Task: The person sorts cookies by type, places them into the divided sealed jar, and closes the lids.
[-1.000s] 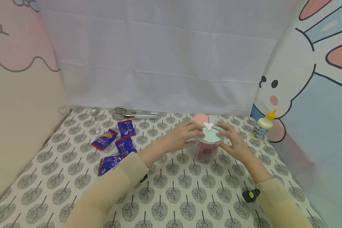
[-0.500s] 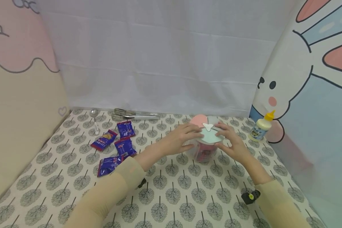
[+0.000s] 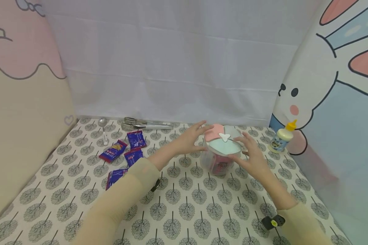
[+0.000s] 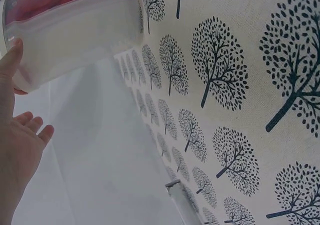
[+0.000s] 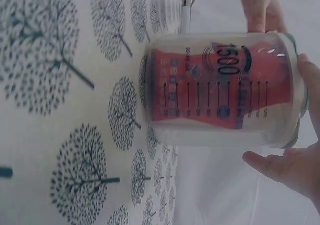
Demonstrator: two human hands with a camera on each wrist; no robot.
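Observation:
A clear plastic canister [image 5: 225, 140] marked 1500, with something red inside, stands upright on the table. Its round lid [image 3: 225, 147] has pink, grey and mint sections and a white piece in the middle. At its left side is my left hand [image 3: 190, 139], fingers spread and straight. The left thumb is at the canister's upper edge in the left wrist view, and the other fingers are apart from it. My right hand [image 3: 253, 158] is at the right side, thumb and fingers spread near the lid's rim, a digit touching the rim in the right wrist view.
Several blue snack packets [image 3: 136, 139] lie to the left. Behind them are a spoon [image 3: 103, 131] and metal utensils [image 3: 150, 126] along the back. A bottle with a yellow nozzle [image 3: 281, 139] stands at the right by the printed curtain. Tree-patterned cloth [image 3: 187, 211] covers the table.
My left hand has drawn off the lid to the left, its fingers spreading. The right hand has shifted outward a little, uncovering more lid. The canister stays in place.

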